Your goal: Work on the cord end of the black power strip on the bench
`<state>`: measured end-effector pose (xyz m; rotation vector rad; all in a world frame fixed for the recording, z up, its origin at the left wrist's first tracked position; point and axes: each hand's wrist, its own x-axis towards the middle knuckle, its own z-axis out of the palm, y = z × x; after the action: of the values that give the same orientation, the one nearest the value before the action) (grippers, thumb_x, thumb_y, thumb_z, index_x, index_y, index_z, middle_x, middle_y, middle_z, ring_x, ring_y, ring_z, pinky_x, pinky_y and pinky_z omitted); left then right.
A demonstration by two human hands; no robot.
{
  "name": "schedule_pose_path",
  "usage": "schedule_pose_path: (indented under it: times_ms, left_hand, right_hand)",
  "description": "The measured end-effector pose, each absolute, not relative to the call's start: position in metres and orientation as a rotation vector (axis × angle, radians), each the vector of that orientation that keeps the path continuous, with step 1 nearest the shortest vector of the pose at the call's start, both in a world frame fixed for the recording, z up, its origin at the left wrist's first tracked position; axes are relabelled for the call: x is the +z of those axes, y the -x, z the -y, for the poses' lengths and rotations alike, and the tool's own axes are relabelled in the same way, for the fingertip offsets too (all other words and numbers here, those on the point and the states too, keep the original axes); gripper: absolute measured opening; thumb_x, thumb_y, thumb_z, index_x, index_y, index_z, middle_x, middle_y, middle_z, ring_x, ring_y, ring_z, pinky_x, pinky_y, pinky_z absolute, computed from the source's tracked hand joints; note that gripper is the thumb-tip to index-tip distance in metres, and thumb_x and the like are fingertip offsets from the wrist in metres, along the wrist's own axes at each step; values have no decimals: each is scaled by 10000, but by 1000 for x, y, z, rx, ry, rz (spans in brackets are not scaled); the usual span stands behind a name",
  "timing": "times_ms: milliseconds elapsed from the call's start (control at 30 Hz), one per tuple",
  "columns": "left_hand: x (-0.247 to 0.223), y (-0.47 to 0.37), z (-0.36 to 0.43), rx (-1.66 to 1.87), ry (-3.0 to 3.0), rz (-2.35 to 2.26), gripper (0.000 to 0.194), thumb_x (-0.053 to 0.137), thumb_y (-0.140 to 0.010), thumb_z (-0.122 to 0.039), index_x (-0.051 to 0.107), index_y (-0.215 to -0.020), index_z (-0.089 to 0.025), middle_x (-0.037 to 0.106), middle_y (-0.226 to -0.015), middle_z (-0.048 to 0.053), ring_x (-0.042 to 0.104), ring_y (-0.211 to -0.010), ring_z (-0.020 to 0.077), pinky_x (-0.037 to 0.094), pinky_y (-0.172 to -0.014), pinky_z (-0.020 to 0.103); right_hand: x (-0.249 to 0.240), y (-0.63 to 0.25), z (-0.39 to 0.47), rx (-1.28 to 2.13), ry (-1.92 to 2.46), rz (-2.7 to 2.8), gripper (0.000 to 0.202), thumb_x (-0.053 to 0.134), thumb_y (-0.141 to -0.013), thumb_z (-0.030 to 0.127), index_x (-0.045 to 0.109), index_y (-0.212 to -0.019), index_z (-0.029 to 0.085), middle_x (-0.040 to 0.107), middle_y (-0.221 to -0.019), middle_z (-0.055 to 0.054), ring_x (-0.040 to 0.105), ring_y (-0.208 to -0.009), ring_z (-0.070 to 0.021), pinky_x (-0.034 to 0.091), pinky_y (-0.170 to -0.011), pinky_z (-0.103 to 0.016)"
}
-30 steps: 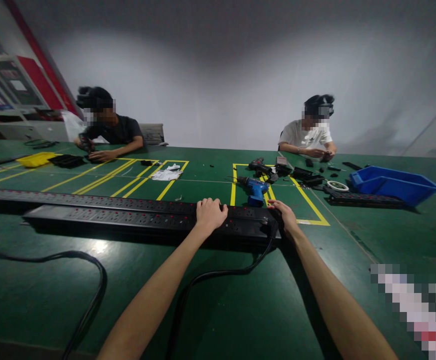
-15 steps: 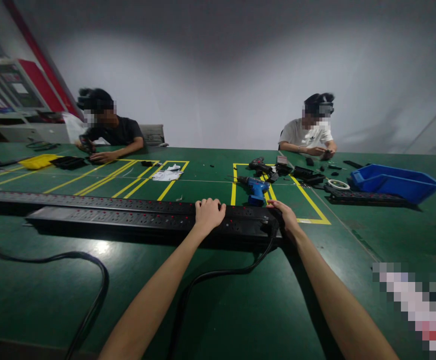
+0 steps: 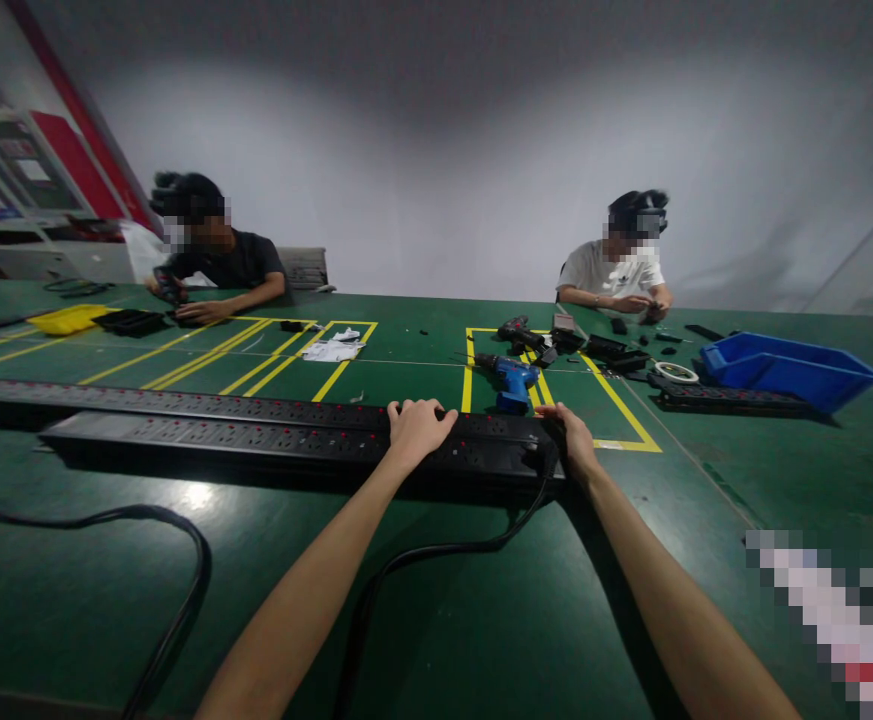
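Two long black power strips with rows of sockets and small red lights lie side by side across the table: the near power strip (image 3: 226, 440) and the far power strip (image 3: 181, 401). My left hand (image 3: 419, 430) lies over both, with its fingers curled onto the far one. At the right ends, my right hand (image 3: 575, 442) wraps around the end faces, its fingertips at the far corner. A black power cord (image 3: 443, 549) leaves the near strip's right end and curves toward me. The undersides of the strips are hidden.
Beyond the strips lie a blue cordless drill (image 3: 512, 380), white gloves (image 3: 333, 346) and black parts. A blue bin (image 3: 788, 362) stands right, a yellow tray (image 3: 68, 319) left. Another black cord (image 3: 202, 560) loops at front left. Two people sit opposite.
Both hands keep their places on the strips. The near strip's left end has shifted slightly left in view, along with a small shift of the camera.
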<state>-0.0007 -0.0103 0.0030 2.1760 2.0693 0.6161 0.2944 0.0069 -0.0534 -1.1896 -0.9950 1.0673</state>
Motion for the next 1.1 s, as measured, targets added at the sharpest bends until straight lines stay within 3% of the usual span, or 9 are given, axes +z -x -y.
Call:
schedule_pose_path:
  times_ms: [233,400,667,867,1033,1100]
  left_hand:
    - [1,-6,11,629,-2159,-2149,403,408,-949,-483,726,-946,-235,726,-1006,125,571,-1089,355,135,-1056,748]
    - [-1,-7,12,627,-2158,-2203,390,386,-960,-417,709,-953,-197,714,-1040,152,549,-1119,363,138,-1050,776]
    - [0,-1,14,588,-2231,-2152,386,383,-967,-430,706,-976,-218,717,-1043,125,555,-1122,339,126,-1120,678]
    - [6,-4,22,761,-2328,-2034,303,407,-971,-351,685,-1028,-247,686,-1104,89,547,-1130,296,106,-1167,595]
    - [26,-20,40,839,-2521,-1681,290,430,-945,-244,657,-1126,-251,650,-1182,66,531,-1167,247,247,-1161,467]
    - [31,-32,52,757,-2653,-1390,371,453,-924,-235,600,-1262,-276,607,-1281,56,508,-1216,236,305,-1137,434]
  right_hand:
    - [-55,-294,-11,1025,1182,985,508,552,-767,679,751,-841,218,749,-819,-48,689,-767,-236,522,-741,-341]
    - [-52,-288,-9,1012,1204,1009,505,546,-771,676,754,-838,220,751,-823,-51,687,-797,-240,521,-741,-333]
    - [-51,-286,-7,1012,1136,1003,533,545,-765,707,745,-818,216,753,-856,-77,691,-874,-263,519,-793,-357]
    - [-55,-284,1,679,1183,1012,591,462,-805,742,722,-801,211,741,-863,-73,666,-863,-236,486,-824,-348]
    - [-59,-285,1,600,1263,989,629,371,-845,740,724,-806,221,733,-860,-70,654,-858,-234,472,-801,-347]
    - [-60,-287,0,602,1286,979,645,349,-852,742,722,-793,220,730,-851,-74,651,-846,-238,470,-791,-349]
